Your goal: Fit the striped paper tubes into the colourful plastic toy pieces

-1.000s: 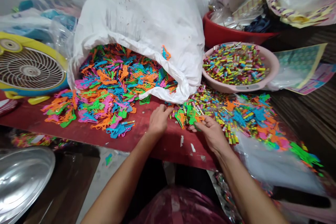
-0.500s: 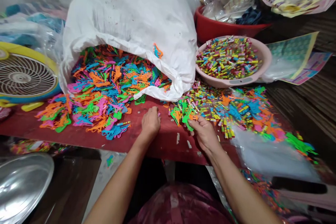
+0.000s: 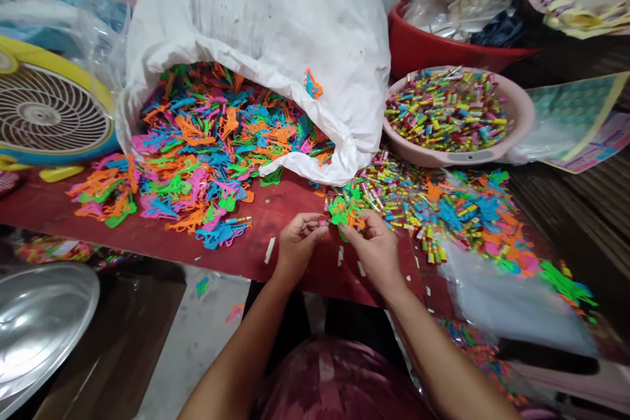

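My right hand (image 3: 375, 251) is closed on a small bunch of green and orange plastic toy pieces (image 3: 344, 211), held just above the red table (image 3: 275, 210). My left hand (image 3: 297, 241) is curled beside it, its fingertips pinching a tiny pink piece right next to the bunch. Both hands meet over the table's front edge. Behind them a white sack (image 3: 275, 33) lies on its side, spilling a heap of coloured plastic toy pieces (image 3: 197, 151) onto the table.
A pink basin (image 3: 472, 156) full of small coloured tubes stands at the right, with more tubes and toy pieces (image 3: 443, 210) scattered before it. A red tub (image 3: 433, 49) sits behind. A yellow fan (image 3: 44, 118) is at the left, a metal lid (image 3: 39, 321) lower left.
My left hand has lifted off the table and come to the right hand. My right hand drew the green and orange bunch back toward me, so both hands now meet.
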Action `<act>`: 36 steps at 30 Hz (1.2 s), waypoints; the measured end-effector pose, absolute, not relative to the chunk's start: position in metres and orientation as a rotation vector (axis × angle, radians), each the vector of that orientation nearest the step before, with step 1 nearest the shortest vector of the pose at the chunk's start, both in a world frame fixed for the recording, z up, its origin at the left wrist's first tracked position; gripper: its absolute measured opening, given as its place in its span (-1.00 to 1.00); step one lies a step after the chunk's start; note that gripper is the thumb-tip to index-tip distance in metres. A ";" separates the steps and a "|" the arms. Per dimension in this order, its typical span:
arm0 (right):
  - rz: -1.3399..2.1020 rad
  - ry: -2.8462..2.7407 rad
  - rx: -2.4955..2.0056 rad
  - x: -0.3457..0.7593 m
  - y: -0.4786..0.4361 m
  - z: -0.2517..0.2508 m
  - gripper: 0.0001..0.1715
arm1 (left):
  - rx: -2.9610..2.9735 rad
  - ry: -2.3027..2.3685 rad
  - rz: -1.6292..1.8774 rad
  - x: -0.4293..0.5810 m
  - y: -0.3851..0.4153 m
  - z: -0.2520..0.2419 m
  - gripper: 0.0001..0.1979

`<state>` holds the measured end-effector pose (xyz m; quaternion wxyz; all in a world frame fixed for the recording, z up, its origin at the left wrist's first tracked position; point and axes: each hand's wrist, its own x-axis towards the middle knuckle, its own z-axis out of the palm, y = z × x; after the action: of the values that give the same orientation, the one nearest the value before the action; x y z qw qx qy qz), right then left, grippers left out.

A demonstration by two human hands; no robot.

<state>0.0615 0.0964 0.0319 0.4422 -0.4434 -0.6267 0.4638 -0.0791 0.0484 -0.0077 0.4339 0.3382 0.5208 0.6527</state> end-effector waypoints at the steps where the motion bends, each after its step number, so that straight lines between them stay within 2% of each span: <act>1: 1.135 -1.575 -1.103 0.060 0.095 0.031 -0.74 | 0.846 1.298 1.620 -0.079 0.048 -0.008 -0.72; 14: 0.855 -1.798 -1.084 0.053 0.088 0.028 -0.83 | 1.091 1.448 1.681 -0.083 0.044 -0.013 -0.80; 24: 0.826 -1.842 -1.081 0.057 0.092 0.024 -0.81 | 1.439 1.505 1.785 -0.080 0.044 -0.017 -0.87; 32: 1.187 -1.661 -1.098 0.054 0.099 0.025 -0.79 | 1.473 1.636 1.577 -0.078 0.041 -0.012 -0.80; 36: 1.099 -1.495 -1.185 0.105 0.133 0.032 -0.69 | 1.488 1.658 1.514 -0.083 0.045 -0.007 -0.67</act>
<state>0.1048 0.1326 0.0323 0.4528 -0.4798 -0.6056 0.4450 -0.0832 0.0452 -0.0069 0.2223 0.5386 0.6002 0.5480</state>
